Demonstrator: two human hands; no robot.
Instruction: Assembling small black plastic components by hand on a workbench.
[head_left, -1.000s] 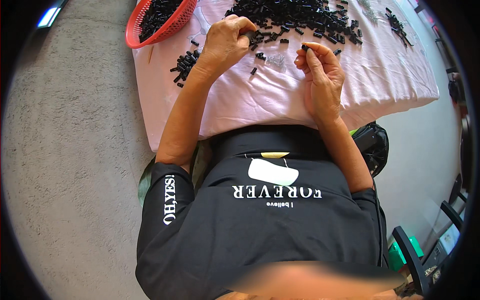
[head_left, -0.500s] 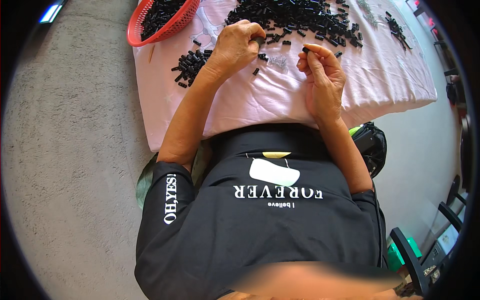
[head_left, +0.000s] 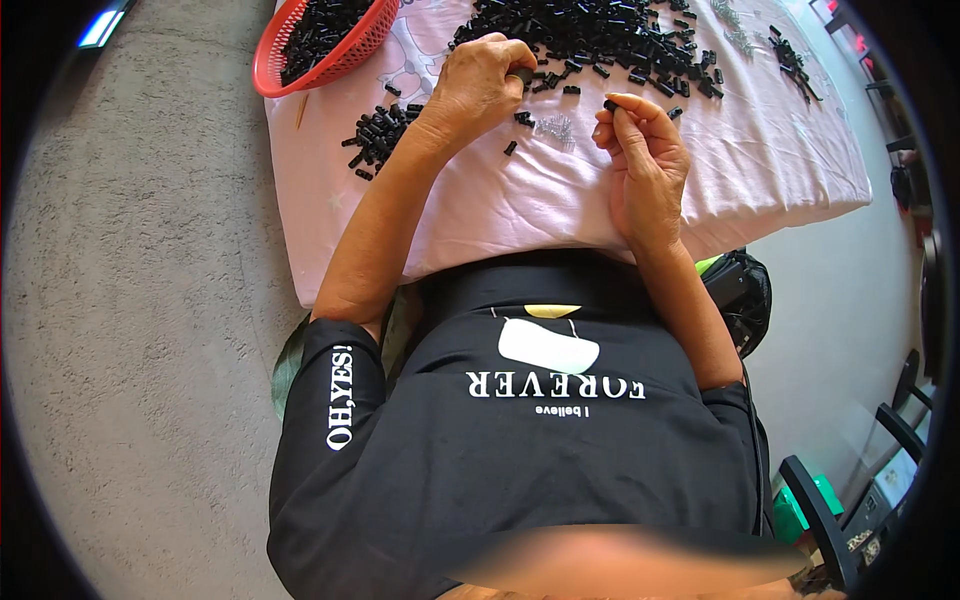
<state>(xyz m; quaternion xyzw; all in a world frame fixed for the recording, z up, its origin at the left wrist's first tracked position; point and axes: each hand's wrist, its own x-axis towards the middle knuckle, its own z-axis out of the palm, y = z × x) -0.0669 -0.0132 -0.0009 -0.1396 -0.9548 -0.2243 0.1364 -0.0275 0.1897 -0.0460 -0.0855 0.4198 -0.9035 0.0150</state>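
Note:
My left hand is closed in a pinch, with a small dark piece showing at its fingertips. It hovers at the near edge of a big heap of short black tubular pieces. To its right, my right hand pinches a small black tubular piece between thumb and forefinger, other fingers curled. Between the hands lies a little cluster of thin silvery bits, too fine to make out. Some loose black pieces lie beside it. A smaller pile of black pieces sits left of my left wrist.
A red plastic basket filled with black pieces stands at the far left of the pink cloth-covered table. A thin wooden stick lies below it. More silvery bits and a small black group are at the far right.
My left hand has moved very slightly away from me. The right hand stays nearly in place, still pinching its black piece.

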